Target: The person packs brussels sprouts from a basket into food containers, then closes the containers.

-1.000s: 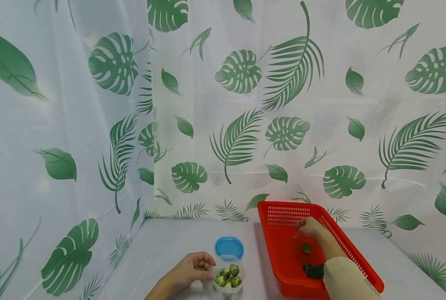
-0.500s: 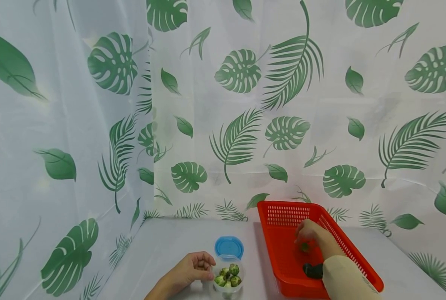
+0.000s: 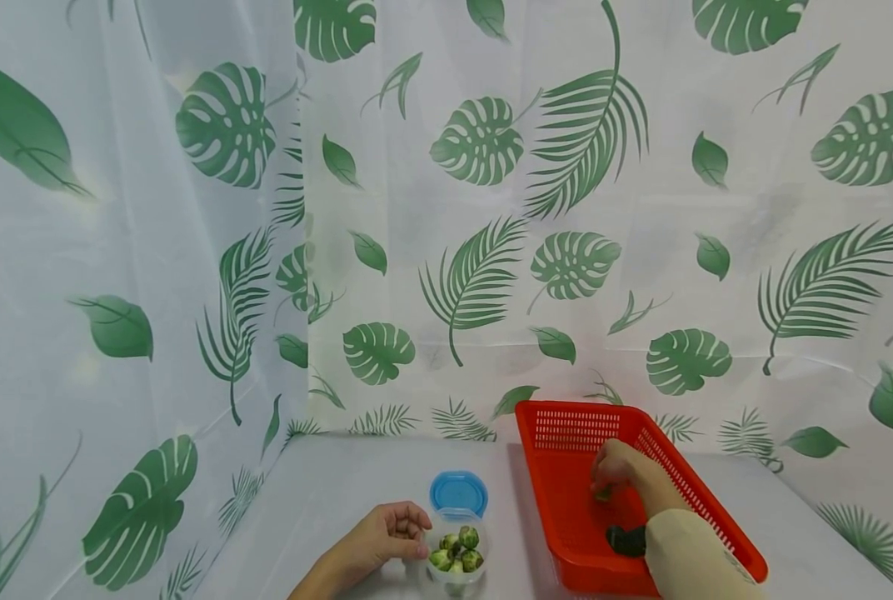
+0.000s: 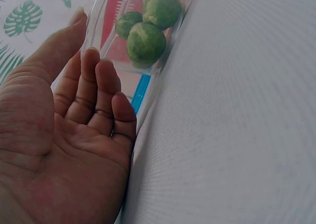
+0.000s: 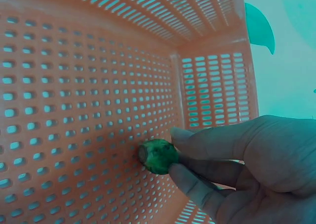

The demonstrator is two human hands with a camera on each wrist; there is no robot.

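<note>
A small clear plastic tub (image 3: pixel 486 523) with several green Brussels sprouts (image 3: pixel 457 550) stands on the table. My left hand (image 3: pixel 382 537) is at its left side, holding the rim with the thumb and fingertips; in the left wrist view, the thumb (image 4: pixel 61 48) and fingers meet the tub's wall. Inside the red plastic basket (image 3: pixel 559 517), my right hand (image 3: pixel 626 471) pinches one Brussels sprout (image 5: pixel 159 156) between thumb and fingers. In the right wrist view, its cut stem end faces the basket's perforated floor. Whether the sprout touches the floor is unclear.
A blue lid (image 3: pixel 458 493) lies on the white table (image 3: pixel 341 475) just behind the tub. The basket's raised walls surround my right hand. A leaf-printed curtain (image 3: pixel 476 292) hangs behind the table and along the left. The dark band at my right wrist (image 3: pixel 626 542) is inside the basket.
My right hand has lowered its fingers onto the Brussels sprout in the basket and now pinches it; the sprout has shifted slightly left. My left hand and the tub have stayed put.
</note>
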